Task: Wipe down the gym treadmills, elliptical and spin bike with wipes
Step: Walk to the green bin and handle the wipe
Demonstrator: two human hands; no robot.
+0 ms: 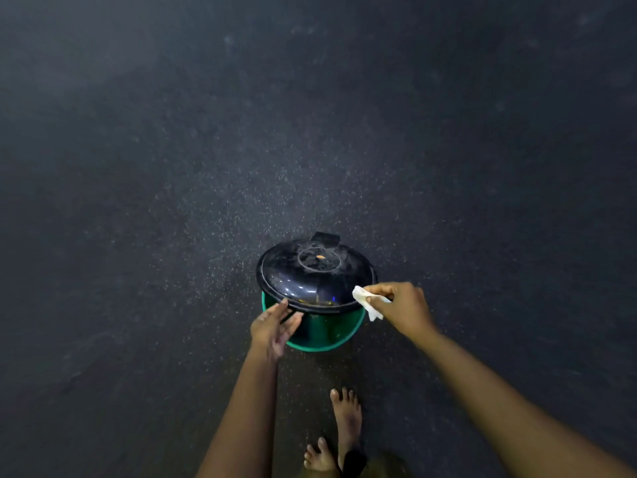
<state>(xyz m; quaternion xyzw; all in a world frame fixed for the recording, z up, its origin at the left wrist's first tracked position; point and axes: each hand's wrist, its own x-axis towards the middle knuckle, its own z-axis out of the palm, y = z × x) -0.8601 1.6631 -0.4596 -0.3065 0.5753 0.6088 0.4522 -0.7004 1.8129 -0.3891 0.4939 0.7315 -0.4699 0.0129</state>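
Note:
A green bin (327,331) with a black domed lid (315,276) stands on the dark floor just ahead of me. My left hand (272,327) reaches its near left side, straight fingers touching the lid's front rim. My right hand (400,307) hovers at the bin's right edge and pinches a crumpled white wipe (367,301) between thumb and fingers. The lid looks slightly raised at the front, showing the green rim beneath.
Dark speckled rubber floor (206,167) spreads all around the bin. My two bare feet (339,432) stand close behind it at the bottom of the view. No gym machine is in view.

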